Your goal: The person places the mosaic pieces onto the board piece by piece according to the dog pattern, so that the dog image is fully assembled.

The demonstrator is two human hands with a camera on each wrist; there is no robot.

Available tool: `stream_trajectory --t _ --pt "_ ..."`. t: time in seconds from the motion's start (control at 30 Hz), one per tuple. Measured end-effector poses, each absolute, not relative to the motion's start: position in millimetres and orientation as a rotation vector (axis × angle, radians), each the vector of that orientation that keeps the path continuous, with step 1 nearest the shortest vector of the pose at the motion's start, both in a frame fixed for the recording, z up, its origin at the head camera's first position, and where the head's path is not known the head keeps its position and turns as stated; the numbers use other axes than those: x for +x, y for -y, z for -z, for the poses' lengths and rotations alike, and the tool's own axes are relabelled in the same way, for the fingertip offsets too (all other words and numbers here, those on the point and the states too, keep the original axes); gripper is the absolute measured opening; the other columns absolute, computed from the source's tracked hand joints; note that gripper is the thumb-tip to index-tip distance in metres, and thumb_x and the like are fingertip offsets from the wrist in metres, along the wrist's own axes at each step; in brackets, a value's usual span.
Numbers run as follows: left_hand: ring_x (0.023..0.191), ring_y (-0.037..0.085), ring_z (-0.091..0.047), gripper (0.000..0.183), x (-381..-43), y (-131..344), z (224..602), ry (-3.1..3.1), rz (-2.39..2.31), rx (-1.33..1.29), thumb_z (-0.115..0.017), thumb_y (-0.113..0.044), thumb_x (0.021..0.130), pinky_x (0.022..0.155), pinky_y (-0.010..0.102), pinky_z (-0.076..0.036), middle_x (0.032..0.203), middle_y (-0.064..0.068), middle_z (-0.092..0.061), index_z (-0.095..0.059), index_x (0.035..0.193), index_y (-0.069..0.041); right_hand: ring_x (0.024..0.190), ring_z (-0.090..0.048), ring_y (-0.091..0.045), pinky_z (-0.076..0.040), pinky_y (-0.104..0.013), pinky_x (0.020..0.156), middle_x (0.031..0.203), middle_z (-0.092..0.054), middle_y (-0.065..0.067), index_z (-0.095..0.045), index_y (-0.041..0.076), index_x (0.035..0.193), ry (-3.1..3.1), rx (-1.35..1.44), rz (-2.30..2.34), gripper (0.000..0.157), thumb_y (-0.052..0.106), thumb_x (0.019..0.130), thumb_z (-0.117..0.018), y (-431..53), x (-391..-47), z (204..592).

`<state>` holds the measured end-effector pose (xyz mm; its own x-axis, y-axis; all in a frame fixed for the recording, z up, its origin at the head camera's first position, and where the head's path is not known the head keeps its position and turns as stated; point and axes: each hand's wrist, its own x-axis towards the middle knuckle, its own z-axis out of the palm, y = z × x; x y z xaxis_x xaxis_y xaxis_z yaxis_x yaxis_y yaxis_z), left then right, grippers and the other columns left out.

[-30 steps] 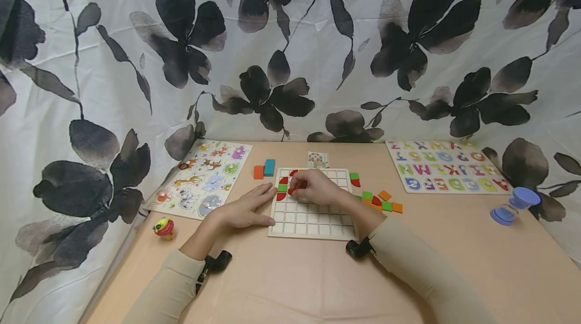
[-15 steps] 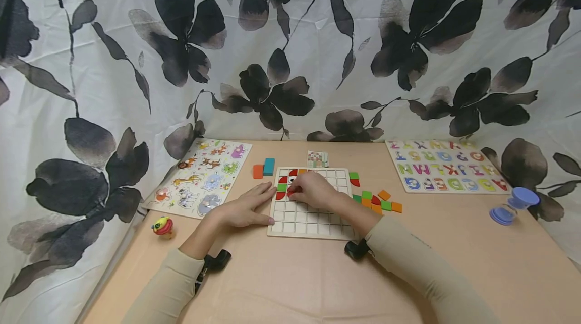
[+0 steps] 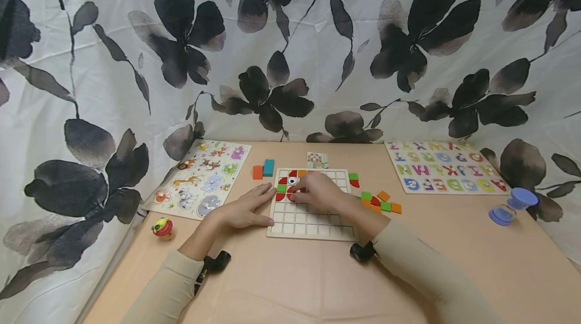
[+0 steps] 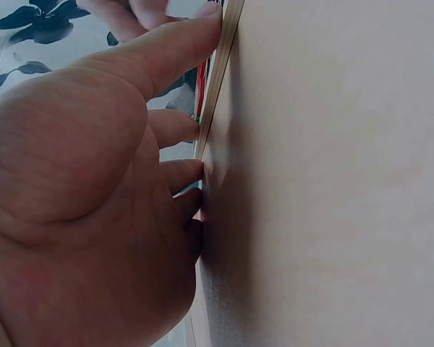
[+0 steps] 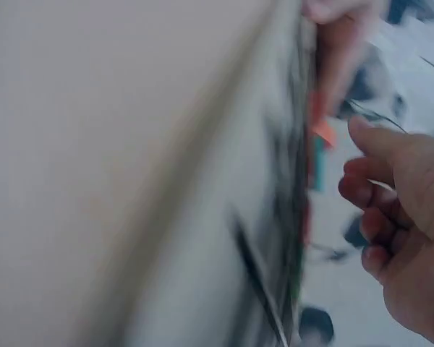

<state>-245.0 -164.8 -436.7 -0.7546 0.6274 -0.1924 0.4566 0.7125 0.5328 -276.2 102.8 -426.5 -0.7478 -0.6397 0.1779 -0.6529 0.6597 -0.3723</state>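
Note:
A white gridded board (image 3: 308, 223) lies mid-table in the head view. Red, green and orange tiles and one eye tile (image 3: 292, 181) fill cells at its upper left. My left hand (image 3: 242, 209) rests at the board's left edge, fingers extended; in the left wrist view the thumb (image 4: 181, 50) touches the board's side. Over the upper middle of the board is my right hand (image 3: 317, 192), its fingertips beside a red quarter-round tile (image 3: 290, 190). In the right wrist view its loosely bent fingers (image 5: 376, 224) stand off the board, with nothing seen between them.
Loose coloured tiles (image 3: 386, 206) lie right of the board; orange and blue pieces (image 3: 269, 167) lie behind left. A picture card (image 3: 317, 160) is behind it. An animal board (image 3: 199, 177), letter board (image 3: 449, 167), small toy (image 3: 163, 228) and blue-ended timer (image 3: 510, 208) stand around.
The right hand has shifted slightly right and off the red tile, and the eye tile now shows fully. The left hand stays at the board's edge.

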Motion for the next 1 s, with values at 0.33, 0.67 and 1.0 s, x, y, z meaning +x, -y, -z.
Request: stream_trajectory --t 0.33,0.67,1.0 --pt "0.148 0.027 0.0 0.091 -244.2 163.1 434.9 -2.555 -0.664 0.85 -0.066 -0.052 0.086 0.116 0.052 -0.01 0.162 0.008 -0.003 -0.019 0.155 -0.016 0.083 -0.053 -0.018 -0.047 -0.031 0.068 0.105 -0.067 0.003 -0.074 0.023 0.109 2.866 0.835 -1.101 0.025 0.023 0.084 -0.076 -226.7 -281.0 409.6" --pt "0.148 0.029 0.0 0.09 -243.0 162.5 435.7 -2.557 -0.687 0.842 -0.066 -0.05 0.086 0.115 0.054 -0.01 0.162 0.009 -0.004 -0.02 0.154 -0.015 0.085 -0.054 -0.021 -0.048 -0.028 0.073 0.096 -0.066 -0.001 -0.074 0.016 0.107 3.105 0.79 -1.096 0.024 0.017 0.083 -0.076 -299.4 -272.1 423.0" --pt "0.148 0.027 0.0 0.09 -242.2 162.1 435.8 -2.554 -0.676 0.837 -0.066 -0.051 0.086 0.116 0.051 -0.009 0.162 0.007 -0.003 -0.019 0.155 -0.017 0.088 -0.052 -0.021 -0.049 -0.027 0.075 0.1 -0.063 0.0 -0.074 0.017 0.104 3.208 0.75 -0.955 0.019 0.009 0.086 -0.071 -321.5 -271.0 427.9"
